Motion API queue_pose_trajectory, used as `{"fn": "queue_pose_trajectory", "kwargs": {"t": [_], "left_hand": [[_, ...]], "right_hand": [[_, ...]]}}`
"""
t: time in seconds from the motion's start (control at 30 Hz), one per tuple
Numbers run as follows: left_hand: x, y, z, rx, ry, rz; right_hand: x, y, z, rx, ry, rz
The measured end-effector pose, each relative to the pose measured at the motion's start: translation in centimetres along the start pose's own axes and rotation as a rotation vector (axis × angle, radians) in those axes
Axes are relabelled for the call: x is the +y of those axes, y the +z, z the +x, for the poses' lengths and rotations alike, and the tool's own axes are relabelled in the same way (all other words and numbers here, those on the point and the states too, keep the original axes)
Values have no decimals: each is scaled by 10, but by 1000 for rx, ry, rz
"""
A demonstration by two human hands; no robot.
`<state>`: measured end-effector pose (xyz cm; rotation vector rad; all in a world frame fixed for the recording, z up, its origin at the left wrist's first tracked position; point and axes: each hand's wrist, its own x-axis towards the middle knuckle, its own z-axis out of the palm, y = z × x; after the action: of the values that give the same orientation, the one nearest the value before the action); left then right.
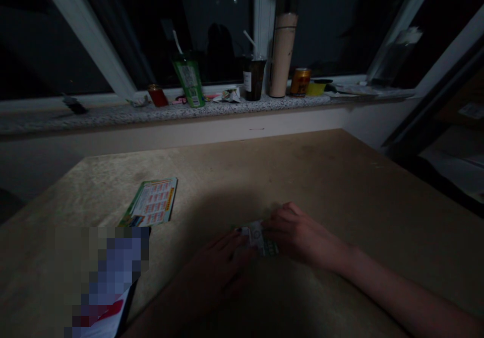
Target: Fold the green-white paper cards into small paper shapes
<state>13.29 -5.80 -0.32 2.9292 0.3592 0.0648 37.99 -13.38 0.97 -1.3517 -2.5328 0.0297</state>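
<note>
A small folded piece of printed paper (260,240) lies on the wooden table (321,177) near its front. My left hand (217,267) rests on the paper's left side with its fingers pressed flat against it. From the right, my right hand (298,234) covers the paper's other edge, fingers bent down and pinching it. The scene is dim, and part of the paper is hidden under both hands.
A printed leaflet (153,203) lies on the table to the left, with a blurred flat object (106,282) nearer the front left. On the stone windowsill (113,114) stand a green carton (189,81), a dark cup (253,78), a tall tumbler (283,56) and cans (300,82).
</note>
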Motion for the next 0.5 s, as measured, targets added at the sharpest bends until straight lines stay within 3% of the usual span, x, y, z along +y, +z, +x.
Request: {"fn": "queue_pose_trajectory", "kwargs": {"t": [0.27,0.5], "left_hand": [[-5,-1,-3,-131,48,-28],[0,-5,-10,-164,14,-145]], "right_hand": [[-1,-11,-4,-66,26,154],[12,7,-1,42,92,367]]}}
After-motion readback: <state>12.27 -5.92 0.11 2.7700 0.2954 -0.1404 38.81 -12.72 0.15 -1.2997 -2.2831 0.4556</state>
